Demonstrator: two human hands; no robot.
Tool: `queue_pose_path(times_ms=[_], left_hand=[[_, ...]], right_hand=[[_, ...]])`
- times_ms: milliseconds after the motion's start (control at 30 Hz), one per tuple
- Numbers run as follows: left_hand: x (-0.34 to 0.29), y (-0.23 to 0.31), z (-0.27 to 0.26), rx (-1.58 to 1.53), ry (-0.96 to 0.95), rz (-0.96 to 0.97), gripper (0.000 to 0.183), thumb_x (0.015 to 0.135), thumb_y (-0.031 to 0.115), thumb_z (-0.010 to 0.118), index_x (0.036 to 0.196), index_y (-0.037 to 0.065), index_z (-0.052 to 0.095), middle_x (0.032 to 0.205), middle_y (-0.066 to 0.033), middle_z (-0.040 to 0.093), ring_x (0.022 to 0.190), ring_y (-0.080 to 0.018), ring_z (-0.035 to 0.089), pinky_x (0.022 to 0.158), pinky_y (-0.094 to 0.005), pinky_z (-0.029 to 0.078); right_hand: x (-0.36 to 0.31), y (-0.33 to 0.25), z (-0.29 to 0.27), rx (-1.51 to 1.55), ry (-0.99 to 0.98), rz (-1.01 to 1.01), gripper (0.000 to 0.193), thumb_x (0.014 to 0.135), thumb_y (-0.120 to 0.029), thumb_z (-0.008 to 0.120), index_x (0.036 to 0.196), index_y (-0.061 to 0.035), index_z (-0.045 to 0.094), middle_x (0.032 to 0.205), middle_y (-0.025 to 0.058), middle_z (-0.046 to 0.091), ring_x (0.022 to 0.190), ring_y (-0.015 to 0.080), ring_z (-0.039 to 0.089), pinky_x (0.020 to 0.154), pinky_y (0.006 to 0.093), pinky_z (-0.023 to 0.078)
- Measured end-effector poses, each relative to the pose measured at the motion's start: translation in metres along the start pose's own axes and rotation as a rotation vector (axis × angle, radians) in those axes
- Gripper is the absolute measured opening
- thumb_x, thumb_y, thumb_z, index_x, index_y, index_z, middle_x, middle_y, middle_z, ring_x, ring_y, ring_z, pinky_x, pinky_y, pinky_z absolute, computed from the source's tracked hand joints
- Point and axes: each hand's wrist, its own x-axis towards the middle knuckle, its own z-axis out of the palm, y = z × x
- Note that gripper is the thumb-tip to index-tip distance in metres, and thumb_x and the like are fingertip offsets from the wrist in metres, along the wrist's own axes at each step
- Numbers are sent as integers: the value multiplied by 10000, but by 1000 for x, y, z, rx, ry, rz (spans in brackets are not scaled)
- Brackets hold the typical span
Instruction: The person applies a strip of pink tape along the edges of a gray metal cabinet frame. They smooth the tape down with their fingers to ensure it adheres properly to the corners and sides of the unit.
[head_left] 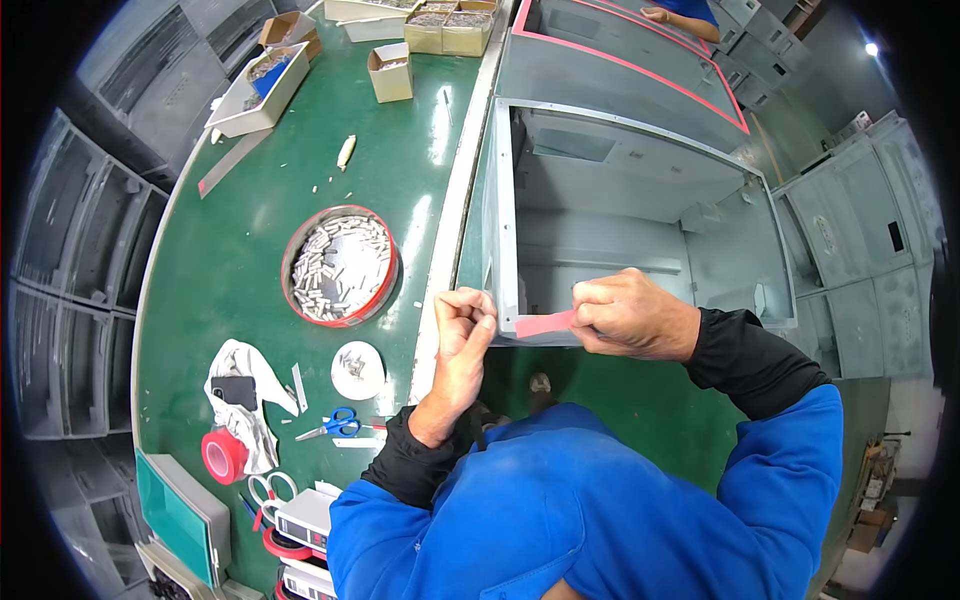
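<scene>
A grey metal cabinet box (506,225) lies in front of me with its open side up and a light rim around it. My right hand (635,315) is closed on a strip of pink tape (543,324), pinching its right end. The strip runs along the near rim toward the near left corner; whether it is stuck down I cannot tell. Beside that corner is my left hand (462,345), its fingers curled together and thumb pressed in. Anything between those fingers is too small or hidden to make out.
On the green table (240,330) at left are a red-rimmed round tin (390,285) of small white pieces, a white dish (358,370), blue scissors (342,423), a white glove (240,365) and a pink tape roll (223,457). Beyond, another person's hand (656,14) is over a pink-edged cabinet (620,60).
</scene>
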Motion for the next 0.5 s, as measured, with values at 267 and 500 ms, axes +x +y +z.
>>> queue_pose_path(times_ms=[267,500], left_hand=[[-4,3,-17,80,-150,-17,326,848,-24,525,1111,89,370,995,-48,351,879,-149,324,875,-277,295],[-2,4,-18,86,-196,-31,334,834,-42,514,1110,76,369,980,-47,331,879,-155,315,881,-281,295]], right_hand=[[5,-11,9,-111,-14,67,165,735,-31,656,729,-58,493,674,40,413,539,187,494,435,337,403],[15,-17,14,-121,-7,80,184,736,-49,668,705,-67,488,668,35,408,535,174,488,432,328,391]])
